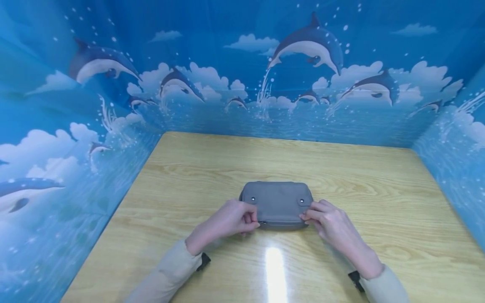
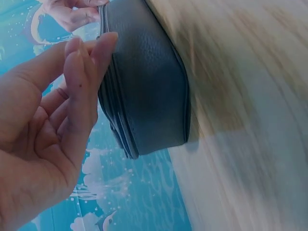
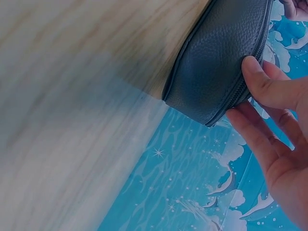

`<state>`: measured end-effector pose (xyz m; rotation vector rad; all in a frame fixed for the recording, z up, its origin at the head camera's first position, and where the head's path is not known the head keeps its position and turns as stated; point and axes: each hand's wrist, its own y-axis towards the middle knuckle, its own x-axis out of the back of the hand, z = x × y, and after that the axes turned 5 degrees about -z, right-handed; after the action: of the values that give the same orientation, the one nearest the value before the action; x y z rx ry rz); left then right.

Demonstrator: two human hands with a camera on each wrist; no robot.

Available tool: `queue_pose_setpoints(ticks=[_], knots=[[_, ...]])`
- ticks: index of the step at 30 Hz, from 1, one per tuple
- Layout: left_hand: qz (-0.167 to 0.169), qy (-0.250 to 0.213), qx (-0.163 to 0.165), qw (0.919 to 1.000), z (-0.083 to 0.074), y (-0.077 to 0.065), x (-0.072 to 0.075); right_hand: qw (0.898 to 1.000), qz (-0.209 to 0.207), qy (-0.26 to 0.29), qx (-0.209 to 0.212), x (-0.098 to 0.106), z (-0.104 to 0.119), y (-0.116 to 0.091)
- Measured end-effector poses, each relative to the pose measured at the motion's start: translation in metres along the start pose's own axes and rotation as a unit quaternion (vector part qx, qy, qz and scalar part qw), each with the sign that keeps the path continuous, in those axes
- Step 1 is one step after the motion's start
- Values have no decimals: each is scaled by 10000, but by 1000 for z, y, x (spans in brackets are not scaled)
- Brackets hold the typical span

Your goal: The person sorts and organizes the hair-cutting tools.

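A grey leather-look zip case (image 1: 279, 201) with two metal snaps on its top lies flat on the table. My left hand (image 1: 239, 216) is at its front left corner. Thumb and forefinger pinch at the zipper pull (image 1: 263, 222), which the fingertips mostly cover in the left wrist view. At the front right corner, my right hand (image 1: 330, 219) grips the case's edge. In the right wrist view its thumb lies over the zipper (image 3: 236, 91), with the other fingers behind the edge. Along this stretch the zipper teeth look closed.
The case stands on a wood-grain table (image 1: 204, 168), with a bright light reflection in front of it. Blue dolphin-print cloth (image 1: 227, 118) walls the table at the back and both sides. Both wrists have black straps (image 1: 203, 261) beneath light sleeves.
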<state>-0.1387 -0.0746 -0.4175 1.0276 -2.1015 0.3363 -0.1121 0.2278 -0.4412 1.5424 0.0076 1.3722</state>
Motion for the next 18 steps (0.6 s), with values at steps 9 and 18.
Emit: queue_pose_setpoints(ticks=[9,18], knots=[[87,-52,-101,9999,5,-4,7,10000,60,29,-16,-2,-1,-1],[145,-218,153,9995,18,-9,21,9999,120,-6,-76,-1,-3,-2]])
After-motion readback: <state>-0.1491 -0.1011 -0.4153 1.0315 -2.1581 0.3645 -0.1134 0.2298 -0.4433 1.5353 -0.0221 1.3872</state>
